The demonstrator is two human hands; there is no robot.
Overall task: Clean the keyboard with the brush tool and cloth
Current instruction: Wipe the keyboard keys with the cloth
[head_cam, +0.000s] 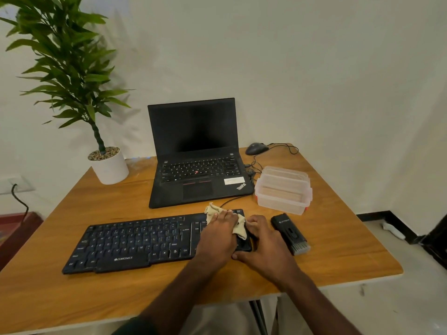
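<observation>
Left hand (pixel 221 228) presses cloth (pixel 238 222) flat on keyboard (pixel 135 240) right end — right hand (pixel 261 240) grips that end, probably steadying; brush tool (pixel 290 234) idle just beyond.

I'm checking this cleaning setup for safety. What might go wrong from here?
The left hand presses the cloth on the keyboard's right end, so keys may get pressed or snagged. Wiping further right could knock the brush tool lying beside the right hand.

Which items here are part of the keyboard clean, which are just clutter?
In the job: keyboard, cloth under the left hand, brush tool, right hand steadying the keyboard's end.

Lying about: laptop, mouse, plastic container, potted plant.
</observation>
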